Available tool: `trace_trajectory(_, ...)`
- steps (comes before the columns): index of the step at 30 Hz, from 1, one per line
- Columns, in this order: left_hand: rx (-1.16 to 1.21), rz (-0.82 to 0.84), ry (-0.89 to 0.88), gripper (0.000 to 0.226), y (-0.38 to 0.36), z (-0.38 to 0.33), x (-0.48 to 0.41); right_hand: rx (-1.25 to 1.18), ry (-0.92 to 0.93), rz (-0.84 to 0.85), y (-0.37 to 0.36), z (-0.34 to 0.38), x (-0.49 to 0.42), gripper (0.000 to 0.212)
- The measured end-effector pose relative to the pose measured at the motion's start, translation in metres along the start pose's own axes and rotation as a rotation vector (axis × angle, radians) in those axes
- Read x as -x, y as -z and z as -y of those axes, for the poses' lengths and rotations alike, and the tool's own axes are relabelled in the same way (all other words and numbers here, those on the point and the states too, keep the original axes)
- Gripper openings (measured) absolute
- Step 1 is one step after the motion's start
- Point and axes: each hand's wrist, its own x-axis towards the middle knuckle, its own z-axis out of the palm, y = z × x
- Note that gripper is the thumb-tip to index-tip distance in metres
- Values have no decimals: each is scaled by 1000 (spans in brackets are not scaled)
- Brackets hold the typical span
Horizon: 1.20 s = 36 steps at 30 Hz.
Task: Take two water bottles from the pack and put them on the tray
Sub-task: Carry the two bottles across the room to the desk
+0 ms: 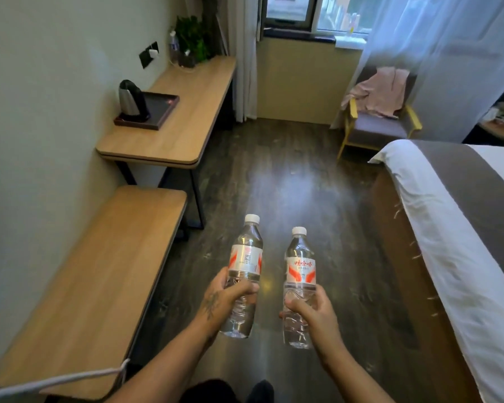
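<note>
My left hand [222, 301] grips a clear water bottle [246, 257] with a white cap and a red-and-white label, held upright over the dark floor. My right hand [314, 312] grips a second water bottle [299, 271] of the same kind, a little to the right and just as upright. Far ahead on the left, a dark rectangular tray [160, 112] rests on the wooden desk [186, 117], with a steel kettle [131, 98] standing on its left part. The pack is not in view.
A low wooden bench [99, 280] runs along the left wall below the desk. A bed [460, 228] with white sheets fills the right side. A chair [381, 117] with pink cloth stands by the window. A plant [192, 39] sits at the desk's far end.
</note>
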Motion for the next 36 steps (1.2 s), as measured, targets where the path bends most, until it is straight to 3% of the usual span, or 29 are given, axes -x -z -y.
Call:
trace_trajectory(7,64,-61,-10,76,-13,-79,-145,-22,4,46,-3,75,-155,48)
trace_trajectory(16,30,-16,-7,70,-5,-179,-360,-40,10,18,-36,154,-373,59)
trace_trajectory(26,12,41,-23,82,-1,-301,-558,-74,31,-10,-67,267,-567,73)
trace_trajectory(36,-8,16,-30,88,-21,-398,-779,-44,4,46,-77,340,-806,60)
